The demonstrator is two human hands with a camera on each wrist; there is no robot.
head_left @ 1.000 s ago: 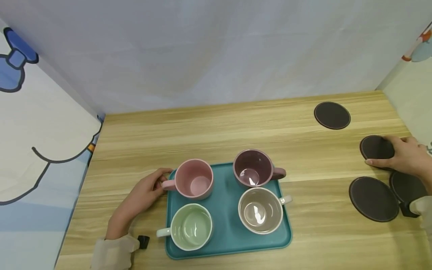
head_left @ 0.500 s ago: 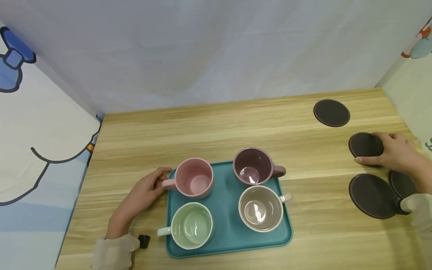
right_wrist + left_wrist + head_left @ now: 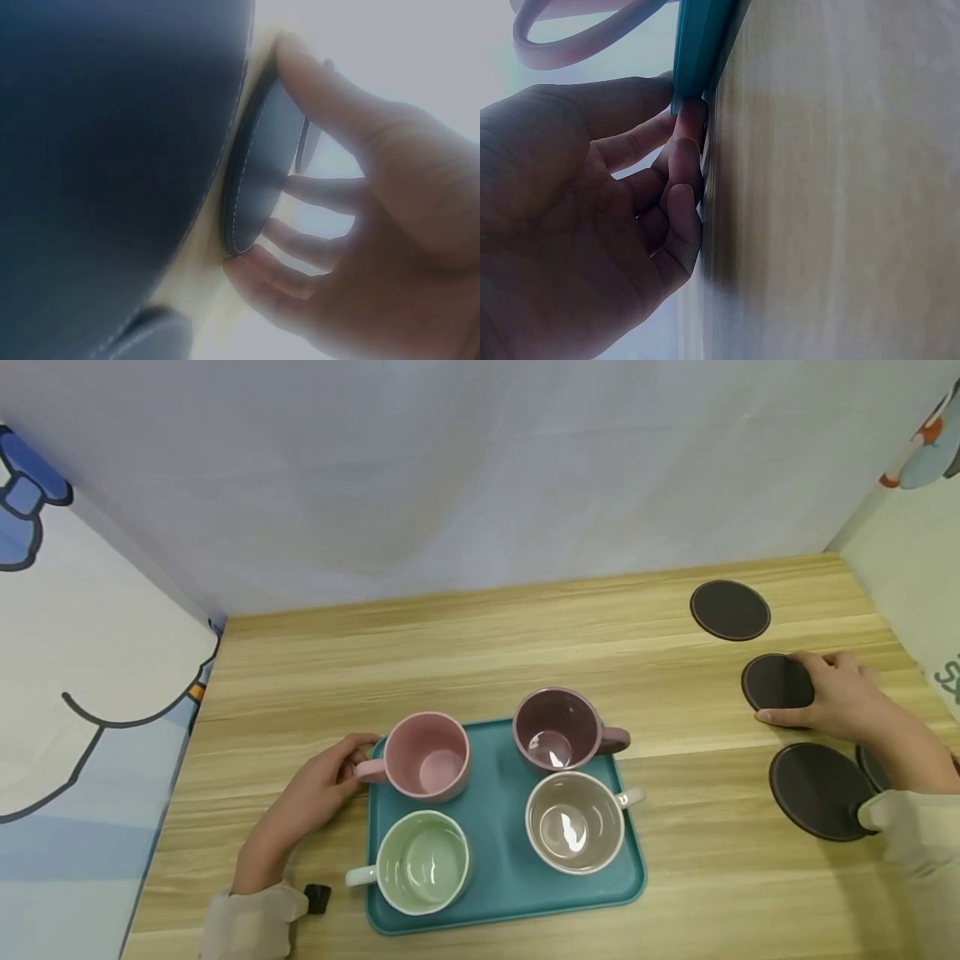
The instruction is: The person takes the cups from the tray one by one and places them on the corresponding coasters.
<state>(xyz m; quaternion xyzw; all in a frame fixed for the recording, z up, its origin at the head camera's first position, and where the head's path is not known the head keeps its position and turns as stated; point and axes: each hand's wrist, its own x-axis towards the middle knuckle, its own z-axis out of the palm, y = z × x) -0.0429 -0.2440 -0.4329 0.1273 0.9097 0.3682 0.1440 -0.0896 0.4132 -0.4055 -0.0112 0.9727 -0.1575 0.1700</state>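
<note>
In the head view, the teal tray lies lengthwise from left to right; the right hand grips a black coaster well out to the tray's right, slightly beyond its far edge. The coaster is round, so no long axis matters. The left hand is at the tray's left edge, much farther from the coaster

In the left wrist view, thumb and fingers pinch the tray's rim

In the right wrist view, spread thumb and fingers hold the coaster's edge

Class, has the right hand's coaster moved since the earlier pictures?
Yes: in the head view, the held coaster has moved left relative to the farthest coaster.
</note>
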